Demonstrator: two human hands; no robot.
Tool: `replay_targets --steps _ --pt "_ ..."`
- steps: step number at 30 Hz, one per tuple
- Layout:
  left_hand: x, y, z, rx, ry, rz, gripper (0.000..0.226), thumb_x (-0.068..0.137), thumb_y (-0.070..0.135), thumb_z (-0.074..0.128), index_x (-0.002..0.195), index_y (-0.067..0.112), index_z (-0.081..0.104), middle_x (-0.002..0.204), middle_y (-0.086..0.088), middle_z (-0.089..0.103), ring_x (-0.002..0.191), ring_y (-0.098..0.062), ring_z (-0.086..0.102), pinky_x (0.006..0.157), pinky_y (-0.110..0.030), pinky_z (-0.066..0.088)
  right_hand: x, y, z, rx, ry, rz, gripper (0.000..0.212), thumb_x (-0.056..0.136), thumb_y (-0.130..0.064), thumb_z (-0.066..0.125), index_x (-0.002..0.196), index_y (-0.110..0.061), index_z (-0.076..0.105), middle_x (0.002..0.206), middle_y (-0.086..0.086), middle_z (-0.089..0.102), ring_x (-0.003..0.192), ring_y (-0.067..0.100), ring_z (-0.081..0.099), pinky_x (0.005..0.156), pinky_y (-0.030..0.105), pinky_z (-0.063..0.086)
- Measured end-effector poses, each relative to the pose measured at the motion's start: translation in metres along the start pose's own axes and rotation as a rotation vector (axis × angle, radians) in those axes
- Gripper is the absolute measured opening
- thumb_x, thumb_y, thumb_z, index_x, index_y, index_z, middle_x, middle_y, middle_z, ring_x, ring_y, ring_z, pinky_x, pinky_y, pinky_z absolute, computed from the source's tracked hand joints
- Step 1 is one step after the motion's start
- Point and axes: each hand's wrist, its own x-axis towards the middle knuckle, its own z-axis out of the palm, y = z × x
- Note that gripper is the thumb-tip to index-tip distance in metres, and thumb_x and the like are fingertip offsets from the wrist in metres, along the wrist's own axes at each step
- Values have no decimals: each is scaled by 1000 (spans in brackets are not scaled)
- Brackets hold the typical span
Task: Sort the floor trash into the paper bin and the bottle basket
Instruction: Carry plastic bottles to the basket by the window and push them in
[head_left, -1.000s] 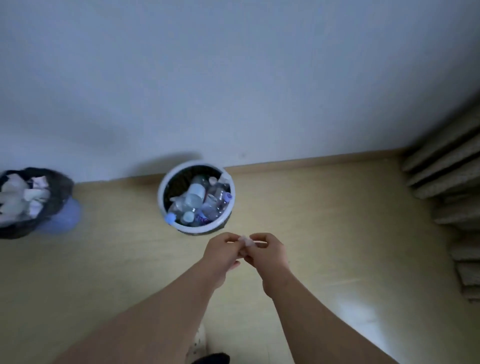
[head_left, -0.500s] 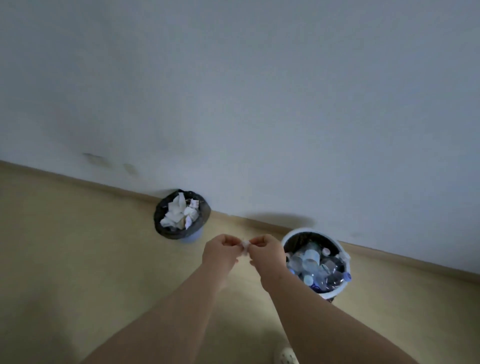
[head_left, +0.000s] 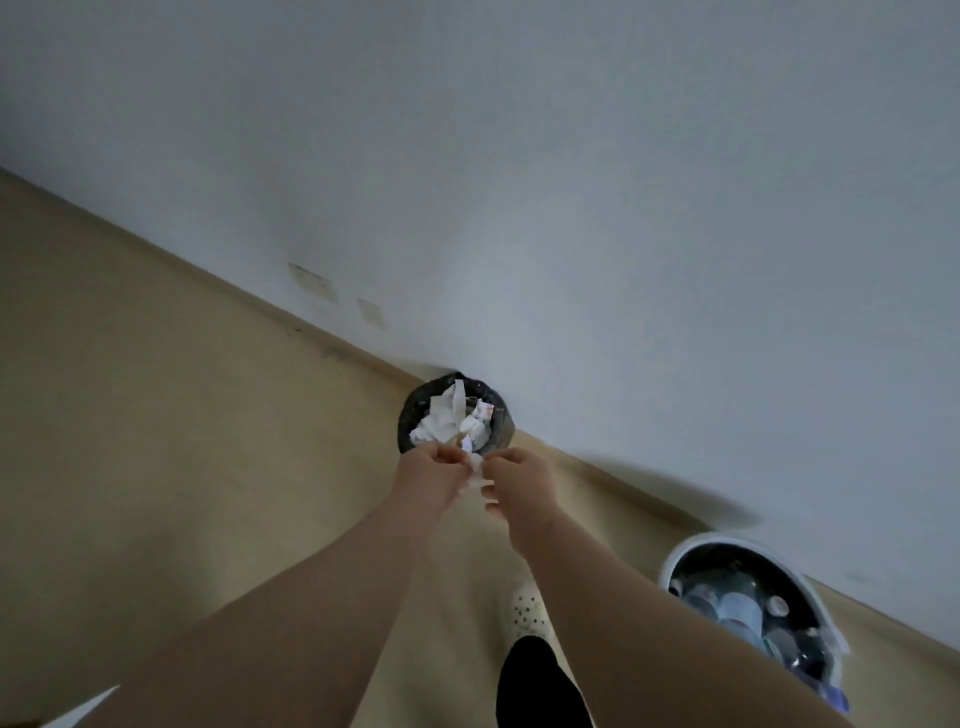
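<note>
A small white scrap of paper is pinched between my left hand and my right hand, which meet just in front of the paper bin. The bin is lined with a black bag and holds several crumpled white papers. The bottle basket, white-rimmed and full of clear plastic bottles, stands against the wall at the lower right, well right of my right forearm.
A pale wall meets the beige floor along a baseboard running diagonally. My foot in a white perforated shoe and a dark trouser leg show below my hands. A white corner pokes in at the bottom left.
My view has swung left from the bottle basket toward the paper bin, which is now right in front of my hands. Both hands still pinch the paper scrap.
</note>
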Motion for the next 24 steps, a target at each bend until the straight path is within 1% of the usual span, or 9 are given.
replay_targets --steps 1,4,7,10,13,17,20,22,24 --pt "17 6 0 0 9 -9 18 82 12 70 71 18 57 77 -6 61 65 -16 52 66 -30 46 16 -9 4 -1 -11 17 21 84 -3 47 72 -16 58 71 5 56 64 20 49 62 30 41" --pt "76 22 4 -32 28 -60 19 83 8 68 72 18 56 77 -4 61 65 -13 54 58 -21 46 75 -33 16 4 -34 49 26 85 1 44 71 -16 58 71 4 55 61 15 48 56 23 39" --pt "138 35 6 -40 49 -139 18 85 3 63 74 15 57 83 -7 61 76 -20 58 69 -27 50 134 -49 26 -23 -8 89 22 87 -1 44 73 -12 57 73 6 53 62 16 45 56 23 36" --pt "200 38 3 -58 62 -233 6 87 2 61 84 7 59 80 -5 58 73 -20 57 73 -30 49 191 -52 40 -53 49 153 20 89 -7 46 73 -13 55 74 7 53 67 20 46 60 26 36" --pt "254 39 -5 -8 56 -284 19 87 3 60 73 15 55 80 -3 57 80 -20 55 85 -34 50 235 -51 56 -76 84 211 17 88 -8 47 74 -14 55 75 8 55 72 21 48 65 30 38" --pt "335 15 -7 60 18 -367 21 88 8 60 72 20 54 81 -2 57 84 -22 56 87 -35 50 299 -29 82 -103 147 278 13 87 -9 47 77 -10 55 74 10 56 72 23 50 68 32 40" --pt "409 -10 -8 149 -30 -402 6 87 8 60 91 13 62 90 -7 61 86 -23 58 87 -37 52 358 1 108 -85 216 336 15 87 -9 49 73 -9 55 74 14 56 71 24 51 65 32 38" --pt "443 -27 -9 218 -61 -417 15 86 6 59 99 12 63 101 -10 64 86 -22 59 86 -36 52 381 20 125 -83 236 396 14 85 -8 49 71 -7 53 72 15 53 69 23 47 63 32 36" --pt "466 -44 -12 234 -133 -432 22 86 5 60 107 14 61 118 -11 60 98 -24 58 87 -34 48 399 38 138 -102 222 430 17 85 -7 48 69 -8 50 68 12 51 68 23 47 62 31 36"
